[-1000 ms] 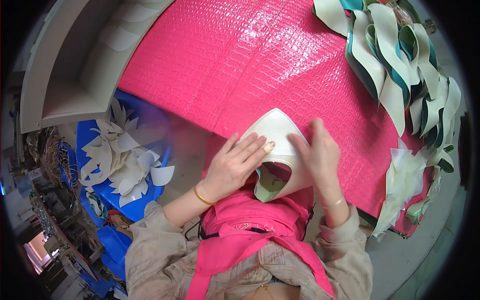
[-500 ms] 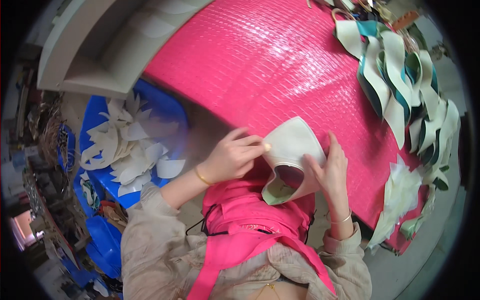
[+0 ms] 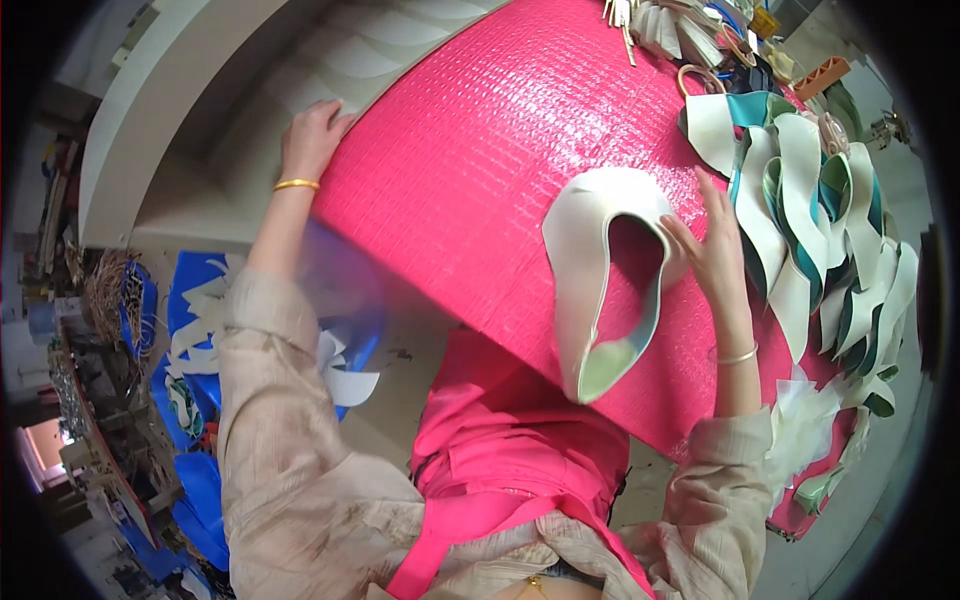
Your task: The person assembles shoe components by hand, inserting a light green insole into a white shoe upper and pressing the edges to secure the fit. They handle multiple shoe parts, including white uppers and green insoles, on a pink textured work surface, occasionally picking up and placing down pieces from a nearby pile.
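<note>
A white shoe upper (image 3: 578, 270) with a pale green lining stands on the pink-covered table (image 3: 470, 170), its oval opening toward me. At its right side is my right hand (image 3: 715, 250), fingers stretched and apart, the thumb touching or very near the upper's rim. My left hand (image 3: 312, 148) reaches to the grey trough (image 3: 190, 200) at the table's left edge. Its fingers are curled at the trough's rim, close to overlapping white curved pieces (image 3: 390, 60); what lies between the fingertips is hidden.
Rows of white shoe uppers (image 3: 800, 190) with teal and green linings line the table's right side, with thin whitish sheets (image 3: 805, 420) nearer me. Blue bins (image 3: 200, 275) with white cut pieces stand at the left. Tools and an orange block (image 3: 822, 76) lie far right.
My left hand has left the shoe upper and moved far left to the trough. The upper has moved forward onto the table and turned, with my right hand beside it.
</note>
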